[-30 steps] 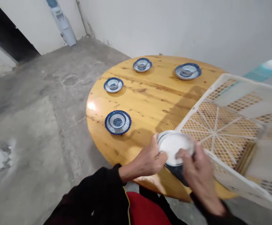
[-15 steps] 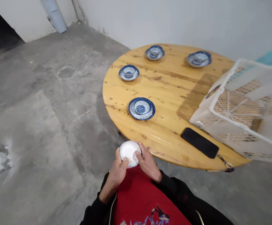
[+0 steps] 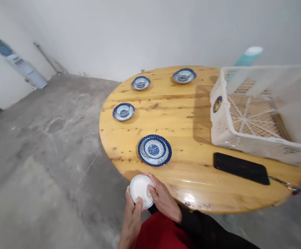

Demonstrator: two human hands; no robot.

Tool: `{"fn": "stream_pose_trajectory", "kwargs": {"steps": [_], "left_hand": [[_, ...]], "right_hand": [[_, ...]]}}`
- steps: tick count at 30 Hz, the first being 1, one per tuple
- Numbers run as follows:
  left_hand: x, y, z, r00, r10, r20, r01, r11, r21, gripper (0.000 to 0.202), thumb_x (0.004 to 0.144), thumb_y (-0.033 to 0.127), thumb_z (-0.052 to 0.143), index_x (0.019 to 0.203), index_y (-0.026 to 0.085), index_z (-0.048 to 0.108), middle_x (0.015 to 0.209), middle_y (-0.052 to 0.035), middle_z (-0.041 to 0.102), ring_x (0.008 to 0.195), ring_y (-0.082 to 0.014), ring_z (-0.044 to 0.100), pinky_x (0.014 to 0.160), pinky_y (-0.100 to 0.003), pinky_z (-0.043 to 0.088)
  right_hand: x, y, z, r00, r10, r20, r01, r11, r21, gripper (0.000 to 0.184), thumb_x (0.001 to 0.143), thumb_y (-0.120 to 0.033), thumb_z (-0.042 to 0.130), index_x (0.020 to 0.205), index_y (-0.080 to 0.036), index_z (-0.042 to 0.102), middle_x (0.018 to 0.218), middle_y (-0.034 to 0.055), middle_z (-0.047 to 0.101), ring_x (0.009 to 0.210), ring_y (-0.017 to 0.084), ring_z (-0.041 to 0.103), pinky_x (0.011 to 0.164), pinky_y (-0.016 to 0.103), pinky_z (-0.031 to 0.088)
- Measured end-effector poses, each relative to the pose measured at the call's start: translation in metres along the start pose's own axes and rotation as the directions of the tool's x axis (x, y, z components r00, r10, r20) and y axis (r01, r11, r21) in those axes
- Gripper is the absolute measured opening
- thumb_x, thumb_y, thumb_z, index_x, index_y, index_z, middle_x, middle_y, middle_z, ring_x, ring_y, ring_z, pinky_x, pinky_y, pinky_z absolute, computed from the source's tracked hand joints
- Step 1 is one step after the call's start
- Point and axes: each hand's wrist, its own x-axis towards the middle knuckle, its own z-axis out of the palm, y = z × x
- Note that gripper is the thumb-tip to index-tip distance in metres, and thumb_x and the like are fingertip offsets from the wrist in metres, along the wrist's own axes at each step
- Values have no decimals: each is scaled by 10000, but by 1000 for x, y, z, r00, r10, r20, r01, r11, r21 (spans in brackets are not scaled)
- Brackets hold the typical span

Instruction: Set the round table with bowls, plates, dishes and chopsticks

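Near the table's front left edge, a small white bowl (image 3: 140, 188) with a thin blue rim is in both hands. My left hand (image 3: 133, 216) grips its lower left side, thumb on the white face. My right hand (image 3: 163, 199) is closed on its right side, thumb likewise on the face. Just beyond, a blue-and-white plate (image 3: 143, 157) lies on the table with a patterned bowl (image 3: 154, 149) on it. Farther off are three more plates with bowls: a left set (image 3: 123, 111), a back set (image 3: 140, 83) and a back-right set (image 3: 184, 75).
The wooden table (image 3: 171, 117) has a curved edge. On its right stands a large white plastic crate (image 3: 223, 128), with a black phone (image 3: 241, 168) and a key ring (image 3: 292, 187) in front. A teal cylinder (image 3: 246, 58) shows behind the crate. A water dispenser (image 3: 23, 67) stands by the wall.
The view has swung to the right and come closer to the table. Both hands, still gripping the white bowl, are now by the table edge. The plates and crate appear unmoved.
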Motion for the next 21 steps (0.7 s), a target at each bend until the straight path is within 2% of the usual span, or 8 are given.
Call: {"fn": "stream_pose_trajectory", "kwargs": {"steps": [3, 6, 10, 12, 16, 21], "left_hand": [[35, 31, -13, 997, 17, 77, -25, 993, 113, 766, 850, 542, 546, 1483, 187, 299, 1349, -166, 584, 1126, -292, 620, 781, -347, 575], [63, 66, -17, 988, 9, 156, -54, 957, 285, 735, 863, 587, 509, 1441, 159, 359, 1189, -151, 644, 971, -265, 645, 740, -336, 550], [91, 108, -11, 961, 69, 268, -175, 902, 395, 566, 915, 568, 459, 1309, 163, 476, 1103, -115, 659, 837, -223, 641, 812, -344, 533], [104, 127, -6, 939, 60, 339, -204, 889, 409, 531, 928, 551, 458, 1296, 170, 482, 971, -79, 676, 778, -218, 647, 792, -346, 536], [139, 158, 6, 854, 45, 519, -302, 853, 425, 578, 935, 544, 465, 1351, 144, 454, 723, -18, 633, 659, -214, 630, 682, -339, 532], [198, 190, 27, 708, 34, 705, -450, 791, 414, 602, 951, 573, 441, 1368, 140, 449, 690, 0, 626, 615, -190, 625, 628, -315, 525]], "right_hand": [[31, -7, 6, 995, 51, -88, -48, 998, 43, 483, 877, -235, 413, 1319, -180, 598, 1305, 130, 674, 1212, 275, 634, 1072, 464, 491], [59, -13, 2, 981, 112, -157, -101, 992, 78, 484, 874, -239, 404, 1313, -178, 597, 1284, 128, 682, 1184, 273, 646, 1043, 460, 508], [89, -21, -16, 969, 128, -210, -108, 989, 101, 491, 848, -232, 407, 1295, -166, 598, 1250, 122, 694, 1145, 265, 657, 1023, 433, 512], [102, -24, -28, 960, 121, -254, -97, 990, 106, 492, 840, -240, 415, 1291, -165, 596, 1228, 119, 701, 1112, 263, 664, 1009, 421, 515], [124, -23, -51, 919, 133, -372, -100, 989, 107, 476, 838, -254, 433, 1281, -190, 594, 1198, 107, 708, 1080, 263, 663, 989, 407, 513], [159, -17, -75, 862, 167, -479, -141, 986, 91, 461, 799, -266, 457, 1220, -154, 607, 1155, 128, 707, 1027, 273, 660, 930, 419, 526]]}}
